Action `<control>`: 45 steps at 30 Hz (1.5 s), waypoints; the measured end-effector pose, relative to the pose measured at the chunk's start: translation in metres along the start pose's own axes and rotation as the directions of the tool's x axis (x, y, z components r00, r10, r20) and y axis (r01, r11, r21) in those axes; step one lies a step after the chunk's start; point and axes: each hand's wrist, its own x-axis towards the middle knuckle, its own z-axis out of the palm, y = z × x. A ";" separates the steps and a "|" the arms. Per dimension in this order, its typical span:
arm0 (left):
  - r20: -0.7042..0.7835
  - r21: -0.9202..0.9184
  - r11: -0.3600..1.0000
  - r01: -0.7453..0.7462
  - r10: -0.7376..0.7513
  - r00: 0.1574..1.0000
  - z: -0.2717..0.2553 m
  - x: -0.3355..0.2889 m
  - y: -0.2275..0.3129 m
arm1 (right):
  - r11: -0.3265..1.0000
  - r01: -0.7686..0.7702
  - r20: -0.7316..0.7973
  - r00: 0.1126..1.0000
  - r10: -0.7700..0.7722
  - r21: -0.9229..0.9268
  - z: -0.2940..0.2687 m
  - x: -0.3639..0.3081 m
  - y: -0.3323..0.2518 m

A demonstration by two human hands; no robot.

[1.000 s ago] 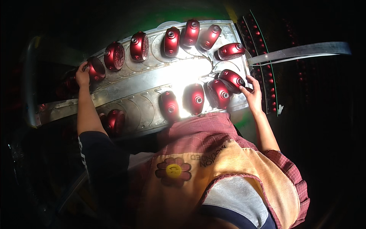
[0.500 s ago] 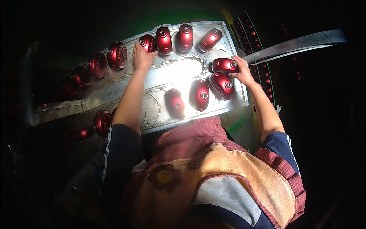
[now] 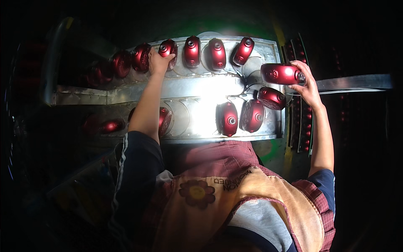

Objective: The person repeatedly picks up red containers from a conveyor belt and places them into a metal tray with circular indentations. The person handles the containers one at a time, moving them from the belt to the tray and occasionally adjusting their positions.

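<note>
My right hand [image 3: 308, 86] grips a flat, rounded red bottle [image 3: 280, 74] at its neck end, with thumb and fingers on either side. This bottle lies sideways over the right edge of the metal conveyor [image 3: 176, 87] and looks lifted. At the far row, my left hand [image 3: 158, 64] closes round another glossy red bottle [image 3: 168, 49], which stands on the conveyor with its neck up. Three more red bottles, such as this one [image 3: 192, 51], follow to its right. Just below the held bottle, a red bottle [image 3: 271, 98] leans at the conveyor's turn.
A bright glare [image 3: 210, 94] washes out the conveyor's middle. More red bottles [image 3: 121, 63] run along both rows to the left, partly in shadow. A metal strip [image 3: 354, 82] juts out at right. Beyond the conveyor's right edge stand racks of small red items [image 3: 300, 122].
The view has shifted. My right hand has moved right and raised its bottle from the conveyor's turn. Relative to the conveyor's frame, the far row has moved left, my left hand still on its bottle.
</note>
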 end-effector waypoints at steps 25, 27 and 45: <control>0.094 -0.365 0.931 -0.013 0.050 0.994 -0.096 -0.300 0.032 | 0.956 0.138 0.771 0.566 -0.292 0.260 0.114 -0.039 0.014; 0.125 -0.375 0.926 -0.036 0.089 0.988 -0.089 -0.303 0.046 | 0.968 0.105 0.778 0.577 -0.247 0.230 0.094 -0.056 0.023; 0.414 -0.068 0.982 -0.176 0.188 0.891 -0.131 -0.285 0.024 | 0.884 -0.162 0.008 0.984 0.177 0.438 0.094 -0.183 0.111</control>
